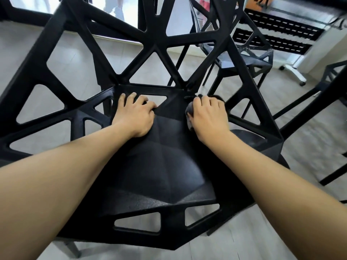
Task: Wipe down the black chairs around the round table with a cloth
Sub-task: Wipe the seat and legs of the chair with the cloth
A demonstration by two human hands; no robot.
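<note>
1. Forearms fill my lower frame, both reaching onto the near black chair (pixel 159 166).
2. Left hand (pixel 134 114) is set well apart from the other; fingers are curled at the rear seat edge by a cut-out. I judge it a brace, holding nothing loose.
3. Right hand (pixel 208 115) is clamped on a dark cloth (pixel 189 113), bunched and pressed at the back right seat corner, where seat meets backrest.
4. Progress, my judgement: mid-wipe on this seat. I cannot tell which surfaces are already clean.
5. Left to do, as I read it: second black chair (pixel 244 57) beyond, another frame (pixel 330 76) at right.
6. Round table: not clearly in view.
7. Writing, brands, labels: none readable.
</note>
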